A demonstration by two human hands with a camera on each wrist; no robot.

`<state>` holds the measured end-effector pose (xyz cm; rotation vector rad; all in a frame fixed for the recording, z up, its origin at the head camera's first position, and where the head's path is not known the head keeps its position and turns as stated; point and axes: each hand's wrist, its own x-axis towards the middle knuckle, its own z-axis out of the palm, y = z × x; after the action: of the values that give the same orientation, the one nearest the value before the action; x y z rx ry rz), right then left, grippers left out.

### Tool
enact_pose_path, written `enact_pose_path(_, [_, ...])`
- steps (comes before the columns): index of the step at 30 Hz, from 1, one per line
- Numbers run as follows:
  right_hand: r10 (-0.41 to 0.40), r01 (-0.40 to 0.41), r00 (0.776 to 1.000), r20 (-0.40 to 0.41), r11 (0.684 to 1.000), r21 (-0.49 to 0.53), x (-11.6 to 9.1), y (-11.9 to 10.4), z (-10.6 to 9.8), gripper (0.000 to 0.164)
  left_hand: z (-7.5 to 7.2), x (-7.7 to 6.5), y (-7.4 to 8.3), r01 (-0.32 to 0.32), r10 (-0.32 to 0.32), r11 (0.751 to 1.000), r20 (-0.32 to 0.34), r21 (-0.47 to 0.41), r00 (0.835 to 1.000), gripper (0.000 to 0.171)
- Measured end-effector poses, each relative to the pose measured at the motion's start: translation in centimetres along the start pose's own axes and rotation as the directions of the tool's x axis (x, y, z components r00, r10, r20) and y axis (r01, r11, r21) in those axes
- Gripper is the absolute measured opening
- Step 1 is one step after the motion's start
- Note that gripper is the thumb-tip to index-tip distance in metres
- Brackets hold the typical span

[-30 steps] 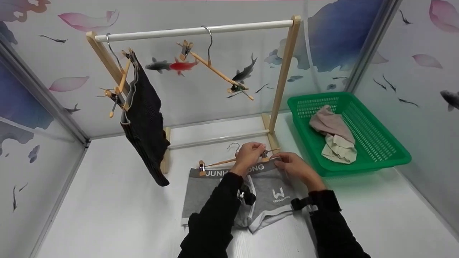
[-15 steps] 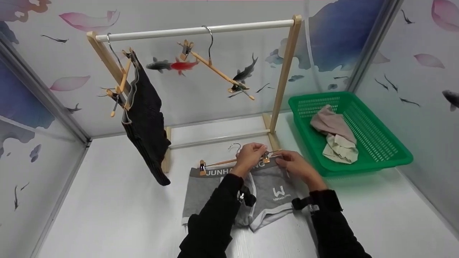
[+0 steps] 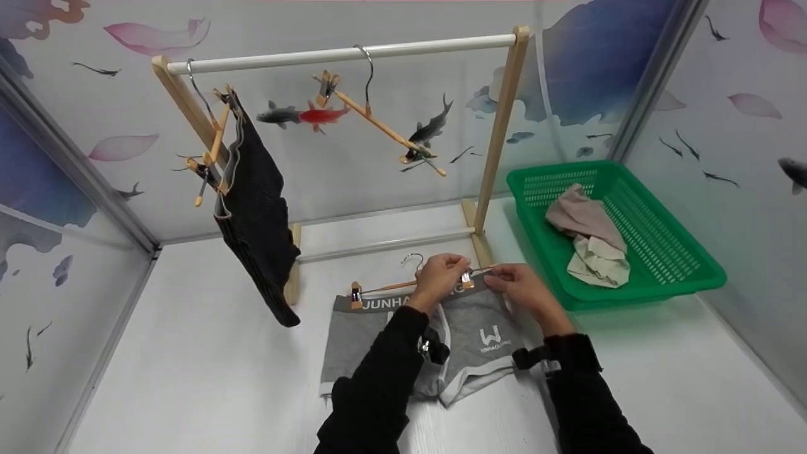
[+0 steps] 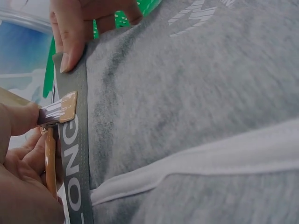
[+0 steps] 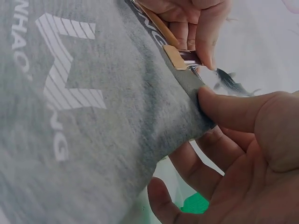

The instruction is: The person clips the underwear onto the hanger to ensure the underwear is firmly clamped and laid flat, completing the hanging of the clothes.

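Grey boxer briefs (image 3: 473, 321) with a lettered waistband lie flat on the white table. A wooden clip hanger (image 3: 391, 285) lies along that waistband, its left clip (image 3: 357, 296) over the band. My left hand (image 3: 438, 277) pinches the right clip (image 4: 63, 111), whose wooden jaw lies over the waistband in both wrist views. At the waistband's right corner my right hand (image 5: 247, 135) pinches the fabric between thumb and fingers. The hanger's metal hook (image 3: 413, 258) points away, partly behind my left hand.
A wooden rack (image 3: 501, 126) with a white rail stands behind. Black ribbed clothing (image 3: 255, 214) hangs from a hanger at its left; a bare clip hanger (image 3: 384, 128) hangs mid-rail. At right, a green basket (image 3: 668, 221) holds crumpled pinkish and cream cloth (image 3: 586, 227).
My right hand has shifted slightly up at the waistband corner, its fingers drawing closer over the edge. My left hand stays at the clip, and the briefs barely move.
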<state>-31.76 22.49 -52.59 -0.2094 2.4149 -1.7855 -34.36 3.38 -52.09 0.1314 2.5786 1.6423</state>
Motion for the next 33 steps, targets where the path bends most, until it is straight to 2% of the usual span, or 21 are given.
enact_pose_path(5, [-0.008, 0.005, 0.991, -0.132, 1.0, -0.027, 0.2, 0.0, 0.1, 0.028, -0.1, 0.0, 0.0, -0.019, 0.019, 1.0, 0.003, 0.015, 1.0, 0.028])
enact_pose_path(9, [-0.015, 0.0, 0.985, -0.174, 0.996, -0.084, 0.2, 0.2, 0.0, 0.029, -0.1, 0.0, -0.1, -0.047, 0.046, 0.998, 0.009, 0.053, 0.999, 0.029])
enact_pose_path(15, [-0.016, -0.004, 0.989, -0.145, 0.991, -0.137, 0.3, 0.3, -0.2, 0.029, -0.1, -0.1, -0.2, -0.047, 0.045, 0.996, 0.03, 0.071, 0.999, 0.033])
enact_pose_path(20, [-0.066, 0.036, 0.987, -0.144, 0.979, -0.201, 0.3, 0.4, -0.1, 0.021, 0.0, -0.1, -0.6, -0.085, 0.081, 0.992, 0.04, 0.097, 0.996, 0.035])
enact_pose_path(25, [-0.099, 0.063, 0.988, -0.118, 0.957, -0.283, 0.0, 0.3, 0.0, 0.018, 0.2, -0.2, -0.9, -0.108, 0.101, 0.982, 0.055, 0.156, 0.993, 0.035])
enact_pose_path(29, [-0.13, 0.093, 0.988, -0.089, 0.938, -0.333, -0.1, 0.3, 0.1, 0.019, 0.3, -0.3, -1.3, -0.11, 0.097, 0.97, 0.07, 0.217, 0.993, 0.029])
enact_pose_path(33, [-0.155, 0.125, 0.986, -0.058, 0.928, -0.351, -0.1, 0.2, 0.2, 0.022, 0.4, -0.3, -1.5, -0.117, 0.105, 0.954, 0.057, 0.275, 0.993, 0.028])
